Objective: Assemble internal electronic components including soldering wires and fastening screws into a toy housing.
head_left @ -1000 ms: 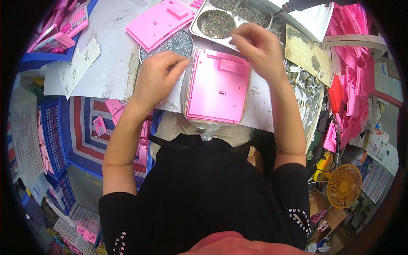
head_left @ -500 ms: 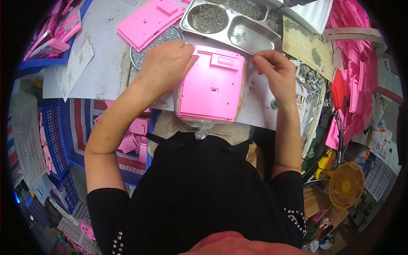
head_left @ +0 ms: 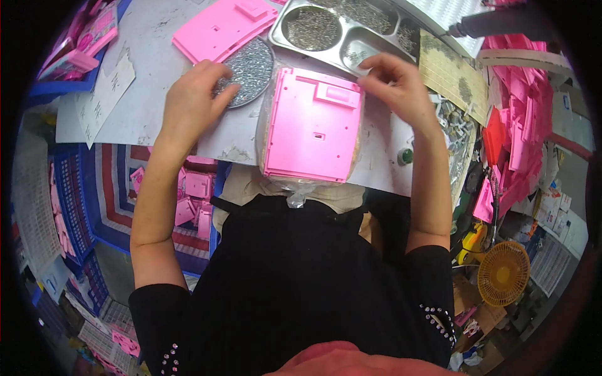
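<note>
Two hands flank our pink case: our left hand rests loosely open on the screw dish, our right hand pinches, contents unclear.

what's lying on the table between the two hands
In the head view, a pink rectangular plastic panel lies between the left hand and right hand, resting on a clear plastic bag; neither hand touches it.

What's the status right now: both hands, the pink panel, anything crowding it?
Left hand on round dish of screws. Right hand at pink panel corner. Steel tray close behind.
</note>
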A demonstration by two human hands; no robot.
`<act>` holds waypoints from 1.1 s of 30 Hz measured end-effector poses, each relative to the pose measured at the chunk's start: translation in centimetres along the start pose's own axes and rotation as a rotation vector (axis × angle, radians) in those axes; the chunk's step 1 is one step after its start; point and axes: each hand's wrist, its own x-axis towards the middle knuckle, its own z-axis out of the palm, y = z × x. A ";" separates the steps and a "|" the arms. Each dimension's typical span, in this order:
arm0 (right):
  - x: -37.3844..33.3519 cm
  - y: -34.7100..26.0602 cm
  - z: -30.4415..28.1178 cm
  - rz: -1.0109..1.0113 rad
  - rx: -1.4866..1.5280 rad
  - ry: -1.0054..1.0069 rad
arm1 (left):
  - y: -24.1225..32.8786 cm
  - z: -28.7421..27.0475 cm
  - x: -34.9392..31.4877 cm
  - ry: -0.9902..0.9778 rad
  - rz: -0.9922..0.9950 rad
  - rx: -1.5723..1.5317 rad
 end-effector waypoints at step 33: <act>-0.1 -6.4 1.7 -0.206 -0.020 0.035 | 4.4 0.9 -0.2 -0.014 0.096 -0.362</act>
